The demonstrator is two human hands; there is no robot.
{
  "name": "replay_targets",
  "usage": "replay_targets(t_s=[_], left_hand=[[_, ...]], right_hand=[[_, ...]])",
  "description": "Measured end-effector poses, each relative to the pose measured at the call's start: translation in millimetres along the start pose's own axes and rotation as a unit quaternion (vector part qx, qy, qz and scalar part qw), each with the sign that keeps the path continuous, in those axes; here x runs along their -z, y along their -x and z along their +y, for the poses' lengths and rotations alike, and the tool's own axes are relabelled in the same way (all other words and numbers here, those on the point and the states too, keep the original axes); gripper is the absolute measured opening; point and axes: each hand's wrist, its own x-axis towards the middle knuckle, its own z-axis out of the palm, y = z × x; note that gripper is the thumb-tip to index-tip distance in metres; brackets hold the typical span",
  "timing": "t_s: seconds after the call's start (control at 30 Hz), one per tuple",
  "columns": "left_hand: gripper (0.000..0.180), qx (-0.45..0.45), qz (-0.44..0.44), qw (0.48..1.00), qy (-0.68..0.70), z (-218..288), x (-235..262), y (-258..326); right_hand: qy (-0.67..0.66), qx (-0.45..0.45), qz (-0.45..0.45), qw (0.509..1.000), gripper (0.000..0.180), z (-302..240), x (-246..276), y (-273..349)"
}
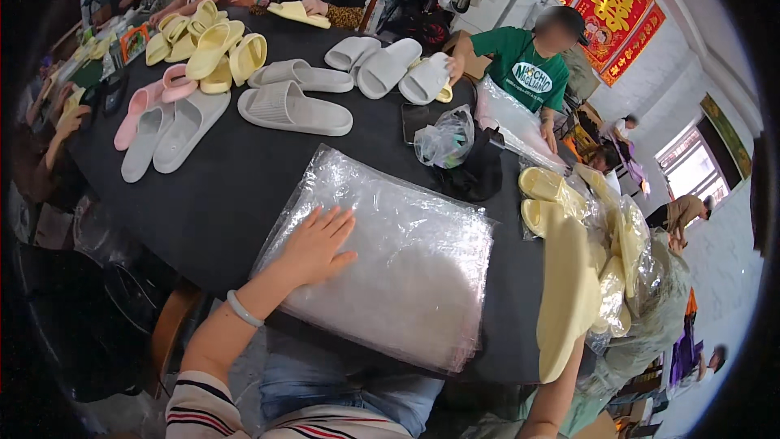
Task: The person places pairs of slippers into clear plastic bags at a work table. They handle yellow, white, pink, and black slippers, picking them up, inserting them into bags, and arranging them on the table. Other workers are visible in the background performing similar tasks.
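Yellow slipper (562,301) stands lower right, hiding our right hand, so we can't tell that grip. Our left's (319,245) spread, gripping nothing, on flat clear bags (406,276), center. Bagged slippers (611,289) at right.

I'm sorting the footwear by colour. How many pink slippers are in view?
2. One pink slipper lies on the dark table's left side, beside grey slippers; the other sits behind them, near yellow slippers. More may be hidden.

Seven grey slippers (296,114), two pink slippers (135,118), one bag stack (390,268).
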Motion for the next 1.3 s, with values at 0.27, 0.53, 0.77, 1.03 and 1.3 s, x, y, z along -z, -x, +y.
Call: replay_targets(t_s=[0.27, 0.53, 0.77, 1.03, 1.3], left_hand=[[0.056, -0.024, -0.014, 1.0, 0.0, -7, 1, -1], [0.036, 0.093, 0.079, 0.962, 0.243, -21, -4, -4], [0.032, 0.052, 0.188, 0.944, 0.266, 12, 42, -19], [0.02, -0.267, -0.029, 0.961, -0.068, 111, 73, -72], [0.006, -0.292, -0.062, 0.941, -0.161, 86, 92, -89]], right_hand=[[0.275, 0.133, -0.408, 0.86, 0.021, -35, -205, 47], [0.174, 0.105, -0.396, 0.896, 0.019, 1, -209, 39], [0.14, 0.035, -0.224, 0.964, 0.02, 73, -148, 16], [0.168, 0.092, -0.253, 0.948, 0.018, 90, -144, 10], [0.077, -0.06, -0.268, 0.958, 0.017, 80, -139, 12]])
